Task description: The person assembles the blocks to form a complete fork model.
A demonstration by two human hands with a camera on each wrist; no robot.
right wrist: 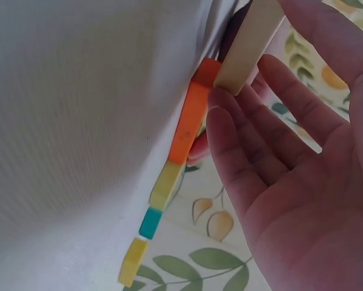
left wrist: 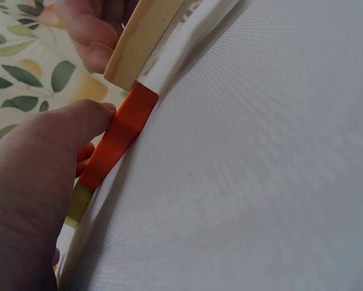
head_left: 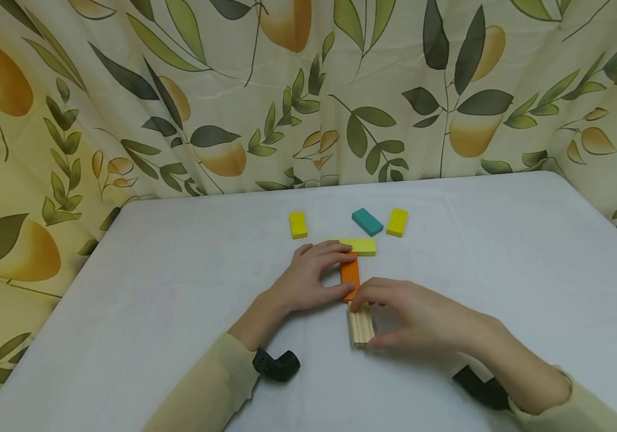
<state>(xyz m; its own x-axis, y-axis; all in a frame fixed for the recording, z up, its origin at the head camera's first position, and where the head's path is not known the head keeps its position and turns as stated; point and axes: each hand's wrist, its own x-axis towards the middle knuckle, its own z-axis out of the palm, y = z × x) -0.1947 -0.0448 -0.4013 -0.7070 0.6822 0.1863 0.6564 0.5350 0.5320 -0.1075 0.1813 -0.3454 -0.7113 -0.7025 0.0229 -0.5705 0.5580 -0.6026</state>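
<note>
My right hand (head_left: 421, 312) pinches a pale wooden block (head_left: 361, 327) lengthwise, the thumb at its near end and fingertips at its far end. Directly beyond it lies an orange block (head_left: 349, 273), held by my left hand (head_left: 313, 276) with the thumb near one end and fingers at the other. In the left wrist view, the wooden block (left wrist: 136, 48) sits tilted close over the end of the orange block (left wrist: 117, 139). Crosswise at the orange block's far end is a yellow-green block (head_left: 361, 246), partly covered by the left fingers.
Behind the hands lie a yellow block (head_left: 298, 225) on the left, a teal block (head_left: 367, 221) set at an angle, and another yellow block (head_left: 397, 222). A white cloth covers the table (head_left: 152, 300). A leaf-and-fruit patterned curtain (head_left: 297, 120) hangs behind it.
</note>
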